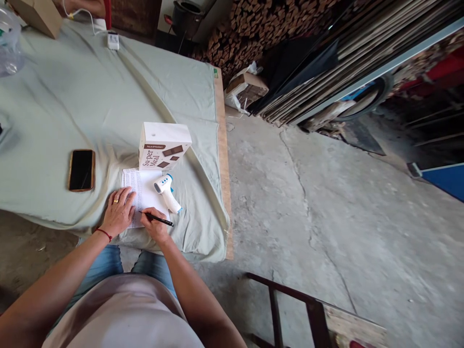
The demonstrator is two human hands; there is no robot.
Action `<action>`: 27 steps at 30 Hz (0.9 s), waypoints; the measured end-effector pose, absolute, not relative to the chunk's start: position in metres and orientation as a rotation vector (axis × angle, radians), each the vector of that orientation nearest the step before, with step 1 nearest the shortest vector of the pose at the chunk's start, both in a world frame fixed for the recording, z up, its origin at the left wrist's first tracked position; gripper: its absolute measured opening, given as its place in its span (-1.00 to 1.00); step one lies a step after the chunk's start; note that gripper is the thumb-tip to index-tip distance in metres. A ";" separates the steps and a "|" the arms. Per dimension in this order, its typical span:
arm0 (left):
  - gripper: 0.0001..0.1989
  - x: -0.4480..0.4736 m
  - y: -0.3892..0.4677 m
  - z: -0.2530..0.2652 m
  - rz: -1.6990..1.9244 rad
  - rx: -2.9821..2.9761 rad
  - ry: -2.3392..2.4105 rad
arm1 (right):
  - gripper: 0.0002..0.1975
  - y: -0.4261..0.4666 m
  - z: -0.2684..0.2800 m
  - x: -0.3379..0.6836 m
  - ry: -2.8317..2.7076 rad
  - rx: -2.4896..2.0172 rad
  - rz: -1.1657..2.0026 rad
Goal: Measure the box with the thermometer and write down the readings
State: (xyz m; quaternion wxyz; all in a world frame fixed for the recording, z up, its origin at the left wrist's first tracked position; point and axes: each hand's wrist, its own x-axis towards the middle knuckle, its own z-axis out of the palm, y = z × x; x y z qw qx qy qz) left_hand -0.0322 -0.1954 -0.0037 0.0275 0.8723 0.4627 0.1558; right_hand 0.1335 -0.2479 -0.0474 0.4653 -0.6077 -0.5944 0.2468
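My right hand [155,226] grips a black pen [159,219], its tip at a sheet of white paper [148,187]. Rows of writing cover the left side of that sheet; its right side is blank. My left hand [119,210] rests flat with fingers stretched over the paper's left edge. A white and blue infrared thermometer [167,194] lies on the sheet's right part. Behind the paper stands a white "Super Meal" box [165,145]. To the left lies a smartphone [81,170] with a dark screen in a brown case.
A pale green cloth covers the table [72,96], whose wooden edge [222,145] shows at right. A white charger [113,41] with a cable and a cardboard box [39,17] are at the far side. Stacked firewood [250,34] and a dark wooden chair [290,302] stand beyond.
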 end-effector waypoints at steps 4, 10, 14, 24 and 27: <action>-0.57 -0.032 -0.195 -0.004 0.489 2.656 1.431 | -0.87 -0.248 -0.049 0.133 -1.421 -1.479 0.611; -0.56 -0.031 -0.196 -0.003 0.492 2.618 1.429 | -0.87 -0.248 -0.050 0.133 -1.416 -1.519 0.610; -0.55 -0.031 -0.196 -0.002 0.495 2.599 1.429 | -0.87 -0.248 -0.049 0.133 -1.436 -1.507 0.605; -0.53 -0.031 -0.196 -0.003 0.508 2.589 1.421 | -0.90 -0.248 -0.047 0.133 -1.438 -1.515 0.595; -0.52 -0.031 -0.196 -0.003 0.512 2.581 1.422 | -0.91 -0.248 -0.047 0.133 -1.427 -1.527 0.604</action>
